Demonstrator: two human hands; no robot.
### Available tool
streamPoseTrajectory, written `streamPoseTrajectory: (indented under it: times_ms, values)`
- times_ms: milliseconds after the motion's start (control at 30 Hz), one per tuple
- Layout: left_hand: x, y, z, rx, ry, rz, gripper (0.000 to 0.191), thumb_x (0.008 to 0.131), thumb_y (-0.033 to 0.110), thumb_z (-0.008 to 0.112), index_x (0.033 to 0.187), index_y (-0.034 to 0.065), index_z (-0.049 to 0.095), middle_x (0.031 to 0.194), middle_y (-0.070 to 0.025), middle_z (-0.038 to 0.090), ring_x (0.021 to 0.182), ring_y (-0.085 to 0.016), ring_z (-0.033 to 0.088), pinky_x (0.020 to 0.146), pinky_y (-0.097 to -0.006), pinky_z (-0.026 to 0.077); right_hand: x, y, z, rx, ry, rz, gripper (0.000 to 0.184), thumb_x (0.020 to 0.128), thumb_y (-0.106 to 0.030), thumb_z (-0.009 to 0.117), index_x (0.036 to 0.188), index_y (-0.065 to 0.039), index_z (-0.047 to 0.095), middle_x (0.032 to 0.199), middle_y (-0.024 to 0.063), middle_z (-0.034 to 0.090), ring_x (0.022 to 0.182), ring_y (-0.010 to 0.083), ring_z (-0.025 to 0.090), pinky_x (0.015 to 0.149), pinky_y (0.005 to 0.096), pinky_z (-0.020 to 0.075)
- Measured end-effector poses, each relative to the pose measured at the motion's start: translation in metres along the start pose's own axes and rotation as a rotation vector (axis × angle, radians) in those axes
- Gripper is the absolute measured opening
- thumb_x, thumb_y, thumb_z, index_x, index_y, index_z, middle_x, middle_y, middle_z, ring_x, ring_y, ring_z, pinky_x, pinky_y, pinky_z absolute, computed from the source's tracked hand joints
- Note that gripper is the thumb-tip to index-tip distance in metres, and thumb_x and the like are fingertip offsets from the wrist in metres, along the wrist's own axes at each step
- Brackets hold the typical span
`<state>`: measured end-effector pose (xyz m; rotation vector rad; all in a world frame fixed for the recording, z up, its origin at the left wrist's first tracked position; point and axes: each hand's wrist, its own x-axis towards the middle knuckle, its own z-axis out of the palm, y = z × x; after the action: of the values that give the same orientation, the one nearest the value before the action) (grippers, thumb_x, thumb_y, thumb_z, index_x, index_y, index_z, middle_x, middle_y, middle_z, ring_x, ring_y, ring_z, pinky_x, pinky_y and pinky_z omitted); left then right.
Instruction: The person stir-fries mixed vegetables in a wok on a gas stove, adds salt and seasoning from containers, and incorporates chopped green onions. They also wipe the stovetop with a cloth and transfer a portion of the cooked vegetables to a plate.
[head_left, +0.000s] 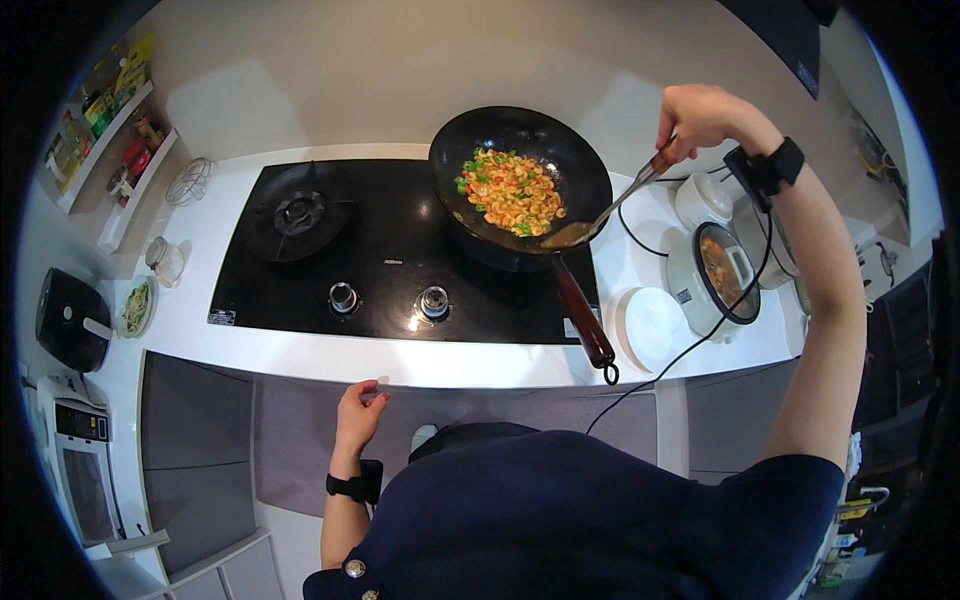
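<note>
My right hand grips the wooden handle of a metal spatula. Its blade rests low against the near right inside wall of a black wok. Shrimp with green and red pepper pieces are heaped in the wok's middle. The wok sits on the right burner, and its dark wooden handle reaches over the counter's front edge. My left hand hangs just in front of that edge, its fingers loosely curled with nothing in them.
A black gas hob has a bare left burner and two knobs. White plates and a lidded electric pot stand right of it. A cable crosses there from my right wrist. Leftward are a glass jar, a dish of shredded food and an air fryer.
</note>
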<state>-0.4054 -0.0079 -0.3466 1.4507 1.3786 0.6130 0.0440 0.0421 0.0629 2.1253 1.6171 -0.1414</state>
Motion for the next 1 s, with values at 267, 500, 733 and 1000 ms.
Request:
streamPoseTrajectory:
  times_ms: [267, 500, 733, 1000]
  values:
    - [-0.004, 0.006, -0.002, -0.040, -0.015, -0.011, 0.038, 0.075, 0.019, 0.071, 0.106, -0.0020, 0.060, 0.096, -0.0113, 0.064, 0.076, -0.015, 0.060, 0.070, -0.0279, 0.049, 0.057, -0.023, 0.031, 0.109, 0.309, 0.004, 0.021, 0.074, -0.031, 0.071, 0.089, -0.016, 0.072, 0.074, 0.0046, 0.068, 0.069, 0.0204, 0.064, 0.059, 0.0352, 0.0489]
    - [0.003, 0.002, -0.007, 0.021, -0.045, -0.002, 0.038, 0.076, 0.018, 0.070, 0.106, -0.0027, 0.060, 0.095, -0.0126, 0.064, 0.078, -0.016, 0.061, 0.070, -0.0283, 0.050, 0.054, -0.032, 0.039, 0.039, 0.323, -0.136, 0.024, 0.074, -0.033, 0.071, 0.091, -0.016, 0.071, 0.079, 0.0100, 0.067, 0.075, 0.0274, 0.064, 0.064, 0.0407, 0.0498]
    - [0.014, -0.005, -0.004, -0.016, -0.085, 0.004, 0.038, 0.076, 0.017, 0.070, 0.107, -0.0029, 0.059, 0.098, -0.0141, 0.064, 0.079, -0.018, 0.062, 0.072, -0.0288, 0.050, 0.011, 0.004, 0.008, 0.505, -0.150, 0.020, 0.017, 0.084, -0.018, 0.062, 0.093, -0.004, 0.068, 0.058, 0.0029, 0.058, 0.039, 0.0065, 0.041, 0.034, 0.0227, 0.0278]
    - [0.020, 0.005, 0.002, -0.018, -0.124, 0.030, 0.038, 0.077, 0.017, 0.069, 0.108, -0.0025, 0.058, 0.098, -0.0140, 0.064, 0.080, -0.019, 0.062, 0.072, -0.0289, 0.050, 0.056, -0.046, 0.048, 0.698, 0.039, -0.081, 0.019, 0.085, -0.018, 0.060, 0.094, -0.004, 0.068, 0.055, 0.0002, 0.052, 0.045, 0.0075, 0.044, 0.037, 0.0226, 0.0318]
